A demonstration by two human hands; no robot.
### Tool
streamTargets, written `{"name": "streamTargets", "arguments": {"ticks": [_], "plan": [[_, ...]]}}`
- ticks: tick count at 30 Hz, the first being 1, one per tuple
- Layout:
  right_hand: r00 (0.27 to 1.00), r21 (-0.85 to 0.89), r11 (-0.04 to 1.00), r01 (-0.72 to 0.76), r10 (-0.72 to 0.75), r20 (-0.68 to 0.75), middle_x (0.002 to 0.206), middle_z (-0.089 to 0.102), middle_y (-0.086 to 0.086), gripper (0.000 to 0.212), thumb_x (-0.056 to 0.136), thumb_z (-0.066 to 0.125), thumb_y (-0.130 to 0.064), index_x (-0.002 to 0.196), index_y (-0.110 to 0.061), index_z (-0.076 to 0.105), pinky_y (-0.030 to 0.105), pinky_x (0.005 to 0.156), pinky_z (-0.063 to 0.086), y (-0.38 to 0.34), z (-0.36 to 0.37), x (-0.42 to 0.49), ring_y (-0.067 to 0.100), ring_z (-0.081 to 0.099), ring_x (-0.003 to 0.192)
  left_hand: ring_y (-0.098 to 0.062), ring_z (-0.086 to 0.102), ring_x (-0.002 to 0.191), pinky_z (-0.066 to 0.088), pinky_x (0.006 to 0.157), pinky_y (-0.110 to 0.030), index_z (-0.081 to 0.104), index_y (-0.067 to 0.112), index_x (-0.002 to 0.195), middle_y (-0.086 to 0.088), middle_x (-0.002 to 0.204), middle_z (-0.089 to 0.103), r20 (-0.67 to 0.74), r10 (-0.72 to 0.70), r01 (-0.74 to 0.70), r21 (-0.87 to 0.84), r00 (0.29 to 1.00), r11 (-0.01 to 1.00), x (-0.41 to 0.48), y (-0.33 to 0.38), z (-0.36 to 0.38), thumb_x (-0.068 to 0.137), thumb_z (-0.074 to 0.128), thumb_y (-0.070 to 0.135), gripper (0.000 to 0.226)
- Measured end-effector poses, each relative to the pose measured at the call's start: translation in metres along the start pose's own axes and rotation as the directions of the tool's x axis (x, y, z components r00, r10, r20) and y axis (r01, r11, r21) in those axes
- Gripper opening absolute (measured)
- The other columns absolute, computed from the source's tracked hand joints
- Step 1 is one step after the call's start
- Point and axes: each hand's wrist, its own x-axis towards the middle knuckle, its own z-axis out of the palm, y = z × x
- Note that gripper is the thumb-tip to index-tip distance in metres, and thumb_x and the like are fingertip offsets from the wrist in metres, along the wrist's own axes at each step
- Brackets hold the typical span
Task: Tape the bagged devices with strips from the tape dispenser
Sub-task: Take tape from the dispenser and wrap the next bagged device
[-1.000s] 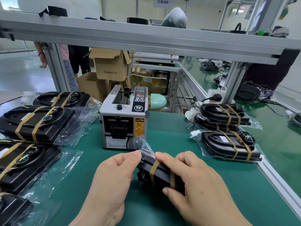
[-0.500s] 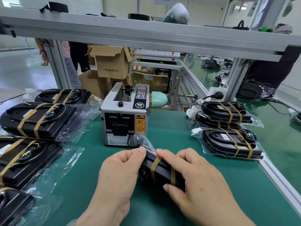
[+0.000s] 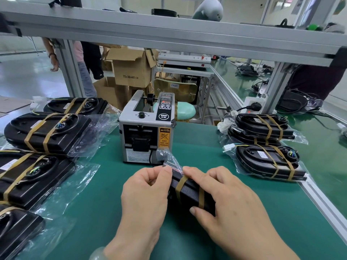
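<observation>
Between left hand [image 3: 144, 192] and right hand [image 3: 225, 199], clear bag [image 3: 167, 156] holds black device [image 3: 189, 192].

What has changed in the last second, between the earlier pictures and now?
Nothing visibly changed; only the camera view shifted slightly. The left hand still pinches the end of the bagged device, and the right hand still grips its taped body, in front of the tape dispenser. The other taped devices at both sides lie as before.

Both hands [image 3: 146, 192] grip taped bagged device [image 3: 189, 192] before tape dispenser [image 3: 146, 132].
</observation>
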Motion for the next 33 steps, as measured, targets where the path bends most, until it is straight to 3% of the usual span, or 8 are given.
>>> {"name": "streamTargets", "arguments": {"ticks": [12,15,18,22,26,28,30,33], "plan": [[0.999,-0.008,1.000,-0.018,0.018,-0.031,0.095,0.044,-0.019,0.079,0.063,0.060,-0.052,0.135,-0.056,0.026,0.021,0.068,0.034,-0.002,0.000,-0.001,0.008,0.052,0.084,0.006,0.057,0.051,0.038,0.047,-0.003,0.068,0.021,0.067,0.018,0.060,0.067,-0.032,0.160,-0.152,0.183,0.987,0.971,0.004,-0.006,-0.002,0.077,0.076,0.022,0.013],[0.999,-0.003,1.000,-0.021,0.021,-0.046,0.093,0.045,-0.018,0.079,0.062,0.062,-0.051,0.135,-0.054,0.029,0.020,0.066,0.035,-0.002,0.001,-0.001,0.008,0.052,0.082,0.007,0.056,0.051,0.038,0.048,-0.003,0.069,0.020,0.067,0.017,0.059,0.067,-0.021,0.142,-0.136,0.168,0.990,0.976,0.008,-0.008,-0.004,0.076,0.076,0.022,0.012],[0.999,0.012,1.000,-0.009,0.010,-0.037,0.097,0.044,-0.018,0.081,0.064,0.056,-0.054,0.135,-0.059,0.016,0.019,0.069,0.036,0.000,0.000,0.000,0.006,0.050,0.086,0.005,0.061,0.057,0.043,0.052,-0.006,0.068,0.018,0.084,0.007,0.070,0.072,0.007,0.038,-0.038,0.050,0.999,0.998,0.015,-0.009,-0.007,0.080,0.074,0.021,0.007],[0.999,0.031,0.999,0.012,-0.011,-0.039,0.101,0.042,-0.019,0.082,0.066,0.053,-0.057,0.131,-0.065,0.005,0.018,0.071,0.034,0.003,0.001,0.000,0.003,0.046,0.090,-0.002,0.069,0.073,0.048,0.065,-0.019,0.064,0.019,0.098,0.003,0.085,0.075,0.070,-0.059,0.064,-0.068,0.996,0.996,0.022,-0.008,-0.013,0.091,0.060,0.026,0.011],[0.998,0.046,0.998,0.044,-0.042,-0.054,0.100,0.044,-0.020,0.081,0.066,0.057,-0.055,0.132,-0.064,0.011,0.017,0.070,0.034,0.005,0.001,0.001,0.004,0.048,0.090,0.005,0.066,0.084,0.048,0.068,-0.008,0.064,0.023,0.108,0.011,0.096,0.072,0.291,-0.035,0.043,-0.022,0.956,0.999,0.024,-0.008,-0.009,0.087,0.064,0.029,0.022],[0.997,0.038,0.998,0.058,-0.056,-0.045,0.102,0.045,-0.021,0.081,0.066,0.057,-0.055,0.132,-0.064,0.010,0.018,0.072,0.036,0.005,0.001,0.001,0.003,0.048,0.092,-0.007,0.066,0.087,0.051,0.077,-0.020,0.066,0.017,0.111,0.005,0.095,0.073,0.427,-0.083,0.086,0.014,0.900,0.996,0.025,-0.009,-0.006,0.088,0.064,0.029,0.027],[0.996,0.055,0.997,0.055,-0.051,-0.071,0.105,0.049,-0.023,0.080,0.064,0.059,-0.054,0.134,-0.061,0.020,0.016,0.074,0.037,0.005,0.001,0.002,0.003,0.050,0.094,-0.020,0.065,0.090,0.053,0.084,-0.035,0.069,0.012,0.108,-0.011,0.099,0.073,0.472,-0.130,0.152,-0.008,0.872,0.988,0.026,-0.009,-0.004,0.091,0.059,0.031,0.027],[0.993,0.110,0.994,0.025,-0.012,-0.116,0.114,0.054,-0.029,0.077,0.060,0.064,-0.051,0.133,-0.053,0.041,0.014,0.082,0.039,0.012,0.001,0.003,0.000,0.051,0.103,-0.016,0.066,0.075,0.054,0.061,-0.026,0.071,0.011,0.096,-0.016,0.093,0.073,0.437,-0.151,0.196,-0.062,0.887,0.979,0.027,-0.009,0.001,0.095,0.055,0.029,0.024]]}}
